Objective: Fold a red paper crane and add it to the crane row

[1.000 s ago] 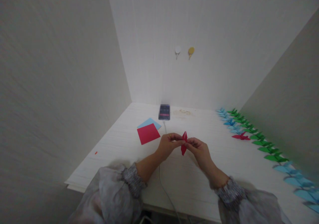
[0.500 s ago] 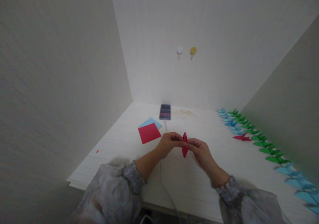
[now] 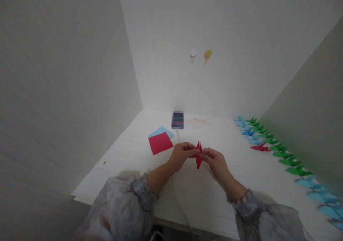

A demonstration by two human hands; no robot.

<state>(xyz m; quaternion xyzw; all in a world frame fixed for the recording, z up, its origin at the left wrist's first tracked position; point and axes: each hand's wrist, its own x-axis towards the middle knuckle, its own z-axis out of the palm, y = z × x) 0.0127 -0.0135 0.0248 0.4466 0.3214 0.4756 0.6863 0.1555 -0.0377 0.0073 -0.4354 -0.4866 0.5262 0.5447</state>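
Note:
A narrow, diamond-shaped piece of folded red origami paper (image 3: 198, 162) stands upright between my hands, with a slit at its top end. My left hand (image 3: 182, 156) pinches its left side, thumb in front. From the right, my right hand (image 3: 215, 159) grips the same paper between thumb and fingers. To the left of my hands lies a flat red paper square (image 3: 160, 143), partly covering a light blue sheet (image 3: 162, 130).
Rows of folded paper cranes line the right side: green (image 3: 280, 147), light blue (image 3: 323, 196) and one red crane (image 3: 260, 147). A phone (image 3: 177, 120) with a white cable (image 3: 177, 194) sits near the back wall. An orange scrap (image 3: 104, 162) lies at left.
My left thumb has shifted slightly up on the folded red paper, and my right thumb has drawn a little to the right. Both hands still hold it in about the same place.

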